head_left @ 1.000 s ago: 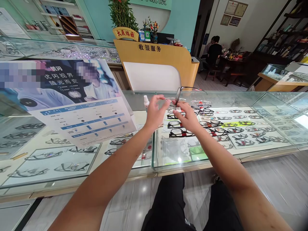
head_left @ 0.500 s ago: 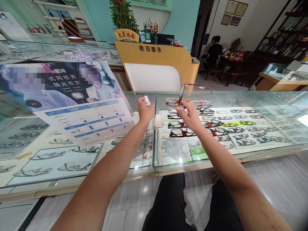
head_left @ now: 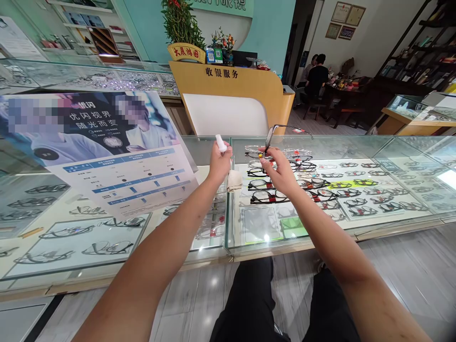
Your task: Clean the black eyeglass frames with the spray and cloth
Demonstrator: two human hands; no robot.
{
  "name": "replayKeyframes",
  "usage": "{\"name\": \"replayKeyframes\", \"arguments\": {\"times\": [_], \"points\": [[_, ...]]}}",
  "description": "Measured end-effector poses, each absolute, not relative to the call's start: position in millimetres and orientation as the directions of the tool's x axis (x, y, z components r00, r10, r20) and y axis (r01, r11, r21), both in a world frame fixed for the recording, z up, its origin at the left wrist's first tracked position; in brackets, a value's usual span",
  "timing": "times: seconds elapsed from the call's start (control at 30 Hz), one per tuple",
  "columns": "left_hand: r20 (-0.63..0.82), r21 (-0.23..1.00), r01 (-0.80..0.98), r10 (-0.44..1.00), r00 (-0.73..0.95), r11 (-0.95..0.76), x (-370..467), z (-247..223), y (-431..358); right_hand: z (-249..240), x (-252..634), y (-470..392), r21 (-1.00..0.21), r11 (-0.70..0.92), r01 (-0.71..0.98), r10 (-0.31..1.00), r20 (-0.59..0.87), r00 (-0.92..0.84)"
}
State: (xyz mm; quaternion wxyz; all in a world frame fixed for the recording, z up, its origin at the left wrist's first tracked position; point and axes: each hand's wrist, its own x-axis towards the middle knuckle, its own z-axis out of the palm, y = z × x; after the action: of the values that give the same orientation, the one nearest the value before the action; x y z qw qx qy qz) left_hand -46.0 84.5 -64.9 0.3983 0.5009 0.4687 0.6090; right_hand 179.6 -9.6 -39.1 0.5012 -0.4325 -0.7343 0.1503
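My left hand [head_left: 220, 164] is closed round a small white bottle [head_left: 221, 143], whose narrow top sticks up above the fingers. In my right hand [head_left: 280, 171] a pair of dark-framed eyeglasses [head_left: 270, 137] is pinched between thumb and fingers, one temple stretching to the right. Just right of my left wrist, a folded beige cloth [head_left: 234, 181] lies on the glass counter. Several rows of eyeglasses [head_left: 261, 196] with dark frames and red tags are below and around my right hand. Whatever part of the bottle is inside my fist is hidden.
A printed poster [head_left: 117, 180] stands on the counter at the left. Glass display cases [head_left: 320, 228] run across in front of me. Behind them is a wooden cashier desk [head_left: 231, 80] with a plant [head_left: 183, 28]. Two people [head_left: 317, 76] sit at the far right back.
My left hand has shifted slightly to the right, and the bottle now stands higher, tilted left. My right hand and the eyeglasses are almost still.
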Motion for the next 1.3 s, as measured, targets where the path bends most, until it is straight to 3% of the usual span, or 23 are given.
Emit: {"name": "replayKeyframes", "arguments": {"times": [0.4,0.57,0.73,0.93,1.3], "points": [[0.138,0.952,-0.302,0.954,0.265,-0.054,-37,-31,50,-39,180,-9,-0.680,0.581,0.446,0.795,0.591,-0.135],[0.127,0.952,-0.306,0.913,0.387,-0.003,-42,-18,41,-36,179,-10,-0.749,0.549,0.370,0.830,0.539,-0.140],[0.108,0.963,-0.269,0.914,0.392,0.002,-42,-14,39,-31,177,-13,-0.814,0.504,0.288,0.863,0.489,-0.126],[0.192,0.970,-0.209,0.913,0.360,-0.121,-33,-22,39,-22,176,-20,-0.886,0.432,0.170,0.893,0.394,-0.217],[0.188,0.980,-0.138,0.902,0.388,-0.145,-33,-35,42,-12,173,-27,-0.914,0.395,0.096,0.884,0.350,-0.309]]}}
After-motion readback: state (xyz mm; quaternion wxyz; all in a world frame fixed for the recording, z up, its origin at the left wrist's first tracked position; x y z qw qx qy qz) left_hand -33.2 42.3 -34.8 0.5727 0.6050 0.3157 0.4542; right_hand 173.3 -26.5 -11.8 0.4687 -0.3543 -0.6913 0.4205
